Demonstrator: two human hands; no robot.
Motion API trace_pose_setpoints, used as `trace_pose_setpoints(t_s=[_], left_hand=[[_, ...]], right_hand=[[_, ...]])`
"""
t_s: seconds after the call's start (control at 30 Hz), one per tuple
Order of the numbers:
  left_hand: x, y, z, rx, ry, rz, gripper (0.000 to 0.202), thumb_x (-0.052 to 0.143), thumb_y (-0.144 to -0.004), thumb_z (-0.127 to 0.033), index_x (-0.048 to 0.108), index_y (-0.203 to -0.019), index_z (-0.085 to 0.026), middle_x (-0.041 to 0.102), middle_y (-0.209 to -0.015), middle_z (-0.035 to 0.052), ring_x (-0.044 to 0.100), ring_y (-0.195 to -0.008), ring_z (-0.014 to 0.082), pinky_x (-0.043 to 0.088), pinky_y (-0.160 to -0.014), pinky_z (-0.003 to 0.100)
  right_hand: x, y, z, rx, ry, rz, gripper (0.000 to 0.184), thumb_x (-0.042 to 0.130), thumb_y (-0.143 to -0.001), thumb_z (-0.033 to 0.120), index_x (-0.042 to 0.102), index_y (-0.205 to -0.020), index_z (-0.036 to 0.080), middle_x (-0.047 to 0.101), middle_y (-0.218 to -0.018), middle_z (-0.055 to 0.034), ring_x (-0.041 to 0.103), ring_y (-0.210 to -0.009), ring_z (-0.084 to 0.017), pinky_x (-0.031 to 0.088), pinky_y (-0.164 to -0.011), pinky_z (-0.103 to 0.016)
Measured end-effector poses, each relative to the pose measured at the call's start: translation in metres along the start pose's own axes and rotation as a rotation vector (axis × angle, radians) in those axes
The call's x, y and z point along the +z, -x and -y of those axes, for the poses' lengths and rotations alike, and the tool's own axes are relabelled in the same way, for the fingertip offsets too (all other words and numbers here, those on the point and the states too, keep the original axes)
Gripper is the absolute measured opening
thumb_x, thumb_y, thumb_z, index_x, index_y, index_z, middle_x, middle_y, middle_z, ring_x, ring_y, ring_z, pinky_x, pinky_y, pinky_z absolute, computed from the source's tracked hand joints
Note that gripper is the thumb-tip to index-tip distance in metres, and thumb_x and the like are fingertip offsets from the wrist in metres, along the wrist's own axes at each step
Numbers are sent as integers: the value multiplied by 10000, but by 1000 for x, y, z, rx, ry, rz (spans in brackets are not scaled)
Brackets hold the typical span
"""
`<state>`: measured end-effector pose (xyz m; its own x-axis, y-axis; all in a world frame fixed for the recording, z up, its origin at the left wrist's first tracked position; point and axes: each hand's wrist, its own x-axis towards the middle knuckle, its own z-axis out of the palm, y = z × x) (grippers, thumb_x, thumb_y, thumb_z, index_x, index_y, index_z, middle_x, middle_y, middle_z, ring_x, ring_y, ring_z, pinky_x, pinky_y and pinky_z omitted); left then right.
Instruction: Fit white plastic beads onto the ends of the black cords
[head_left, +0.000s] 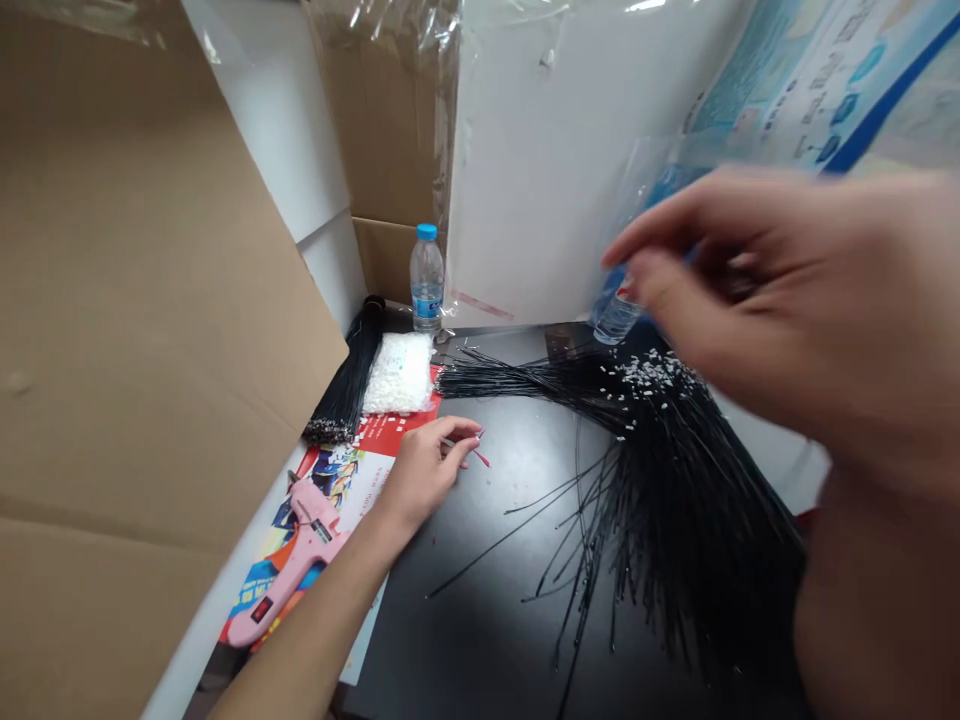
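My left hand (pixel 426 467) rests on the black table (pixel 480 620), fingers curled and pinched on a thin red-tipped stick (pixel 478 458). My right hand (pixel 780 290) is raised close to the camera, blurred, with thumb and fingers curled together; whether it holds anything is unclear. Below it lies a big heap of thin black wires (pixel 660 500), some with small white tips (pixel 645 375). A water bottle (pixel 619 315) lies behind that hand, partly hidden.
A pink glue gun (pixel 289 575) lies on a colourful printed sheet (pixel 337 490) at the left. A bag of white pellets (pixel 399 372), a tied black wire bundle (pixel 349 385) and an upright water bottle (pixel 427 278) stand behind. Cardboard (pixel 135 300) and white boards (pixel 540 190) wall the table.
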<state>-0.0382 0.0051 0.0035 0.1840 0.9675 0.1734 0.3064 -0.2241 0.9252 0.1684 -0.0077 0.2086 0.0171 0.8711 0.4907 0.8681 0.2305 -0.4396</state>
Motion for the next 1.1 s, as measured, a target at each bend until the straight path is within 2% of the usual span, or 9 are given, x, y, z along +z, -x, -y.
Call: trace_pose_setpoints(t_s=[0.03,0.07,0.13,0.27,0.37,0.53,0.7,0.97,1.1], left_hand=[[1,1,-2,-25,41,6,146,639,-874,-258,728,-965,-187,770,-947,70,678,-634,155,565,-640,294],[2,1,-4,-39,69,14,147,661,-856,-263,731,-957,-184,770,-927,66,686,-648,158,567,-652,294],[3,3,-6,-64,124,44,149,691,-828,-273,735,-937,-181,767,-867,55,703,-674,169,571,-676,298],[7,4,-7,-112,257,92,166,742,-782,-304,745,-884,-173,763,-833,45,708,-648,163,579,-679,298],[10,3,-7,-129,338,118,197,776,-743,-325,756,-858,-166,770,-849,47,694,-614,148,591,-676,305],[13,1,-4,-204,472,176,311,853,-661,-387,757,-846,-156,777,-865,62,715,-723,176,620,-706,332],[14,-1,1,-220,499,208,336,860,-663,-390,749,-876,-155,772,-884,68,724,-797,191,624,-758,352],[14,-3,4,-199,412,153,292,795,-725,-391,690,-870,-160,714,-764,21,675,-661,151,584,-598,280],[14,-1,1,-233,388,177,293,801,-719,-379,721,-874,-144,747,-837,48,677,-642,139,589,-662,298]], right_hand=[[12,5,-5,-152,167,54,103,651,-869,271,744,-912,287,666,-704,-6,684,-750,-168,532,-742,-322],[26,12,-12,-223,290,135,90,656,-857,247,740,-885,263,674,-694,-10,669,-691,-180,530,-696,-329],[59,30,-28,-166,325,253,101,632,-871,269,722,-841,232,700,-719,-22,648,-637,-183,473,-600,-294],[114,74,-58,-31,41,406,135,574,-901,234,700,-854,222,733,-791,-9,631,-655,-148,397,-581,-252],[135,96,-68,92,-305,347,158,564,-912,253,702,-864,195,735,-789,-14,630,-657,-124,421,-592,-230],[153,111,-72,181,-571,344,171,563,-893,249,718,-917,180,756,-810,-26,670,-706,-133,471,-633,-231],[163,120,-75,171,-629,308,216,561,-879,212,657,-1071,181,773,-831,-26,685,-699,-132,470,-625,-230],[158,120,-71,136,-589,279,84,567,-875,224,642,-894,188,746,-795,-21,672,-690,-123,441,-559,-204],[160,121,-71,143,-575,253,103,567,-873,238,653,-849,186,702,-718,-5,620,-617,-111,435,-553,-209]])
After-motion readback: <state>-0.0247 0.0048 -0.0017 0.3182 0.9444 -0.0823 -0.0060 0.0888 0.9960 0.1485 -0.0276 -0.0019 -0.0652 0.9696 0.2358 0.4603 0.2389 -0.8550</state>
